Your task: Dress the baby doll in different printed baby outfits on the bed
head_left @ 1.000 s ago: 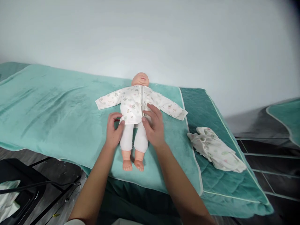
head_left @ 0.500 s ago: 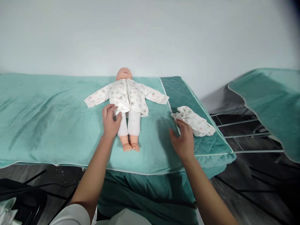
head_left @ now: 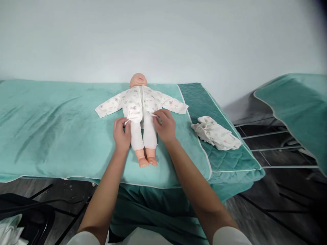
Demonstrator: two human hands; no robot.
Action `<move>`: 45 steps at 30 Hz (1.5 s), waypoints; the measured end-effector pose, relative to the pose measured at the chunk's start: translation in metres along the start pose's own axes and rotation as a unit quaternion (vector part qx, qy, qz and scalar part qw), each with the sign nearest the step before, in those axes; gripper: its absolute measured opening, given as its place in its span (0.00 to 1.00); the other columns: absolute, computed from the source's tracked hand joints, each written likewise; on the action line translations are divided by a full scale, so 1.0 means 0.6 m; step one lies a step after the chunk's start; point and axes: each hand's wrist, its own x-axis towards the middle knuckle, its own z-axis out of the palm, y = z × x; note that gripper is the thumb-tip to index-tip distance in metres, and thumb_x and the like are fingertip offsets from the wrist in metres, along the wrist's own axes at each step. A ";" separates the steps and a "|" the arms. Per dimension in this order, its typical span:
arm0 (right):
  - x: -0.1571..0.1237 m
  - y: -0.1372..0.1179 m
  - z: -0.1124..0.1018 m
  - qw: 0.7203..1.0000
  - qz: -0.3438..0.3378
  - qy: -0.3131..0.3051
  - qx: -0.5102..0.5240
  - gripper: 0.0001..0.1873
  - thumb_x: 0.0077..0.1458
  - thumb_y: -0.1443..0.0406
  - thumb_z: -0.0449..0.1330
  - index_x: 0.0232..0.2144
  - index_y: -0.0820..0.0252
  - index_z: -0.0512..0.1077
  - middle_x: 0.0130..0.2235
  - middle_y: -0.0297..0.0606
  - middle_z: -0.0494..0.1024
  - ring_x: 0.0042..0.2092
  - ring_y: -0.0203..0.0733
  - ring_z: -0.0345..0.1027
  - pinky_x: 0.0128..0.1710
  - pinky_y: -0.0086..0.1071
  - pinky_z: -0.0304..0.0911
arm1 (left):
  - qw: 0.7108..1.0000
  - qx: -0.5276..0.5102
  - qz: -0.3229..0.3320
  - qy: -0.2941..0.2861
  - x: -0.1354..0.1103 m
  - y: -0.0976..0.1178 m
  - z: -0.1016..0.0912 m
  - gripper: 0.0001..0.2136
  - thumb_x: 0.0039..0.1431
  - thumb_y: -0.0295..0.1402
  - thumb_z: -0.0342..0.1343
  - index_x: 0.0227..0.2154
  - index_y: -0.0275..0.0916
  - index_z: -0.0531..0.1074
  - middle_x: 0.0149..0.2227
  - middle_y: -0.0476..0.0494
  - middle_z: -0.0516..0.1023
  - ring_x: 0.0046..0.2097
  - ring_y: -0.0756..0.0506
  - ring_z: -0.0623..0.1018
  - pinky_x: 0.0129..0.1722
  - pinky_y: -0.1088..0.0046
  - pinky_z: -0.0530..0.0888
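A baby doll (head_left: 138, 80) lies on its back, head toward the wall, arms spread out. It wears a white printed jacket (head_left: 133, 103) over white trousers (head_left: 137, 137); its feet are bare. My left hand (head_left: 122, 134) pinches the lower hem of the jacket on the left side. On the right side, my right hand (head_left: 165, 126) grips the other lower corner of the jacket, which is lifted a little. Part of the hem is hidden behind my fingers.
The doll rests on a padded bed with a green cover (head_left: 63, 146). A bundled white printed cloth (head_left: 217, 134) lies near the bed's right end. Further right are a metal frame (head_left: 276, 149) and another green cover (head_left: 298, 109). A black chair (head_left: 38, 217) stands at lower left.
My right hand has moved left from beside the bundled cloth to the jacket's right hem and closed on it. My left hand has closed on the left hem. The view has shifted slightly.
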 end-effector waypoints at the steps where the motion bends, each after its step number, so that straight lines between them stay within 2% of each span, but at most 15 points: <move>1: 0.004 0.010 0.004 0.998 0.043 0.027 0.041 0.08 0.64 0.59 0.58 0.37 0.55 0.75 0.38 0.38 0.77 0.43 0.45 0.72 0.48 0.41 0.70 | 0.998 -0.038 -0.053 0.021 0.002 -0.005 0.000 0.09 0.69 0.41 0.56 0.40 0.40 0.73 0.40 0.44 0.76 0.42 0.46 0.76 0.44 0.68 0.75; 3: 0.008 0.034 0.007 0.975 0.155 0.073 0.142 0.11 0.61 0.55 0.60 0.33 0.56 0.72 0.28 0.30 0.70 0.32 0.39 0.66 0.36 0.35 0.67 | 0.981 -0.112 -0.143 0.075 0.005 -0.016 0.000 0.11 0.70 0.43 0.54 0.40 0.40 0.69 0.35 0.48 0.73 0.37 0.49 0.74 0.40 0.71 0.73; 6: 0.004 0.062 0.003 0.922 0.268 0.115 0.256 0.12 0.53 0.57 0.64 0.36 0.56 0.71 0.27 0.26 0.66 0.27 0.34 0.60 0.28 0.30 0.61 | 0.968 -0.124 -0.158 0.149 0.005 -0.023 -0.001 0.08 0.69 0.38 0.54 0.45 0.40 0.65 0.43 0.45 0.71 0.42 0.50 0.74 0.44 0.71 0.73; 8: 0.000 0.071 -0.001 0.913 0.270 0.153 0.267 0.16 0.50 0.59 0.64 0.40 0.56 0.70 0.34 0.29 0.71 0.32 0.35 0.67 0.32 0.30 0.65 | 0.974 -0.071 -0.122 0.179 0.003 -0.020 -0.001 0.12 0.66 0.31 0.55 0.50 0.41 0.64 0.53 0.40 0.68 0.53 0.47 0.73 0.51 0.68 0.73; 11: -0.011 0.071 -0.004 0.935 0.227 0.190 0.196 0.20 0.53 0.58 0.62 0.48 0.56 0.68 0.50 0.41 0.75 0.49 0.43 0.74 0.47 0.38 0.71 | 0.984 0.014 -0.064 0.167 0.000 -0.010 -0.004 0.18 0.61 0.24 0.56 0.53 0.42 0.64 0.60 0.37 0.64 0.63 0.43 0.68 0.60 0.62 0.71; 16: -0.041 0.058 -0.027 0.976 0.154 0.143 0.056 0.20 0.62 0.59 0.56 0.55 0.55 0.65 0.64 0.52 0.68 0.64 0.50 0.66 0.57 0.48 0.69 | 0.991 0.082 0.024 0.099 -0.003 -0.001 -0.006 0.11 0.61 0.23 0.52 0.45 0.42 0.69 0.50 0.40 0.74 0.56 0.43 0.74 0.61 0.57 0.70; 19: -0.057 0.059 -0.078 0.992 0.044 0.092 -0.072 0.17 0.64 0.60 0.57 0.53 0.56 0.68 0.63 0.52 0.70 0.65 0.52 0.64 0.63 0.54 0.64 | 0.995 0.081 0.003 0.066 -0.003 -0.003 -0.003 0.09 0.63 0.26 0.51 0.44 0.41 0.71 0.45 0.42 0.78 0.49 0.44 0.77 0.55 0.61 0.73; 21: -0.066 0.068 -0.130 0.979 0.000 0.058 -0.197 0.16 0.64 0.60 0.59 0.53 0.57 0.70 0.62 0.53 0.72 0.67 0.56 0.63 0.67 0.58 0.57 | 0.996 0.076 -0.009 0.055 -0.003 -0.004 -0.002 0.08 0.63 0.27 0.52 0.43 0.41 0.71 0.43 0.43 0.78 0.47 0.44 0.78 0.53 0.62 0.74; 25: -0.087 0.103 -0.248 0.917 0.056 0.010 -0.396 0.29 0.60 0.57 0.64 0.60 0.62 0.67 0.66 0.61 0.69 0.68 0.69 0.59 0.65 0.68 0.52 | 0.997 0.074 0.018 0.032 -0.015 0.004 -0.010 0.08 0.64 0.28 0.51 0.44 0.41 0.71 0.44 0.41 0.78 0.48 0.43 0.77 0.53 0.61 0.74; 27: -0.095 0.119 -0.296 0.891 0.098 -0.035 -0.443 0.33 0.59 0.54 0.65 0.62 0.64 0.66 0.62 0.64 0.72 0.62 0.71 0.67 0.59 0.65 0.60 | 0.996 0.068 0.052 0.001 -0.029 0.013 -0.021 0.09 0.65 0.27 0.50 0.45 0.40 0.72 0.47 0.39 0.78 0.51 0.43 0.77 0.56 0.59 0.74; 29: -0.096 0.124 -0.328 0.875 0.120 -0.104 -0.457 0.28 0.62 0.54 0.63 0.58 0.63 0.70 0.55 0.63 0.77 0.54 0.67 0.72 0.51 0.56 0.66 | 0.993 0.063 0.088 -0.040 -0.046 0.025 -0.035 0.09 0.67 0.27 0.49 0.46 0.39 0.72 0.51 0.37 0.77 0.56 0.42 0.75 0.60 0.58 0.72; 33: -0.066 0.084 -0.338 0.904 0.178 -0.144 -0.361 0.22 0.60 0.53 0.63 0.51 0.60 0.75 0.47 0.55 0.82 0.44 0.59 0.76 0.41 0.44 0.67 | 0.977 0.100 0.137 -0.131 -0.073 0.064 -0.058 0.10 0.69 0.30 0.51 0.50 0.37 0.72 0.59 0.32 0.74 0.61 0.39 0.73 0.63 0.52 0.71; 38: -0.010 -0.025 -0.300 0.961 0.222 -0.145 -0.080 0.25 0.56 0.45 0.65 0.42 0.59 0.79 0.41 0.43 0.84 0.40 0.51 0.76 0.40 0.40 0.68 | 0.917 0.148 0.212 -0.305 -0.102 0.133 -0.070 0.21 0.66 0.41 0.60 0.58 0.41 0.69 0.64 0.32 0.73 0.66 0.34 0.71 0.66 0.43 0.67; 42: 0.006 -0.088 -0.266 0.927 0.286 -0.155 0.189 0.28 0.51 0.43 0.68 0.41 0.59 0.80 0.38 0.39 0.84 0.36 0.46 0.77 0.37 0.37 0.71 | 0.849 0.220 0.311 -0.366 -0.133 0.143 -0.069 0.16 0.65 0.37 0.62 0.54 0.44 0.73 0.61 0.33 0.75 0.69 0.32 0.69 0.69 0.33 0.58; 45: 0.002 -0.111 -0.252 0.903 0.309 -0.174 0.243 0.26 0.50 0.44 0.71 0.40 0.58 0.81 0.37 0.39 0.85 0.36 0.45 0.78 0.36 0.36 0.72 | 0.825 0.256 0.362 -0.351 -0.135 0.124 -0.066 0.10 0.66 0.33 0.60 0.49 0.43 0.76 0.54 0.33 0.79 0.68 0.32 0.70 0.69 0.34 0.60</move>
